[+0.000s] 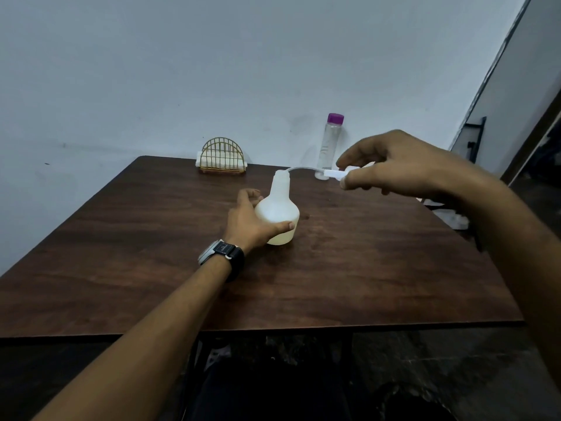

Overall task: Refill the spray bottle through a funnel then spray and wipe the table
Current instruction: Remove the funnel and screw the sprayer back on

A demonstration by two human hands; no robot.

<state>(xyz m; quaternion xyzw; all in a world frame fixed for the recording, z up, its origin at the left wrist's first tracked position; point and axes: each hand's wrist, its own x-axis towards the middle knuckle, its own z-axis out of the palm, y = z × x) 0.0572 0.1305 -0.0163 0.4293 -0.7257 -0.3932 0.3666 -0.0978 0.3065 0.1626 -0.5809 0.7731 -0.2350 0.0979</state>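
Table (151, 253): dark brown wood, set against a pale wall; there is only 1 view, from the head camera looking down at it.
Spray bottle (277, 212): white, pear-shaped, it stands upright near the middle of the table. Its neck is open at the top and a little liquid shows in the bottom part.
Left hand (249, 220): it wraps around the lower body of the spray bottle from the left side. The thumb lies across the front of the bottle and the other fingers go behind it, so the fingers are clamped on the bottle. A dark watch (223, 253) is on this wrist.
Spray head (337, 174): white, lifted off the bottle and held in the air to the right of the neck.
Tube (299, 169): thin and bent, it runs from the spray head to the bottle mouth, and its end is at the opening.
Right hand (394, 165): above the table, the fingers are pinched together on the spray head.
Water bottle (329, 144): clear, with a purple cap, upright at the far edge of the table, just behind the spray head.
Napkin holder (221, 158): gold wire with white napkins, at the far edge, well apart from the spray bottle.
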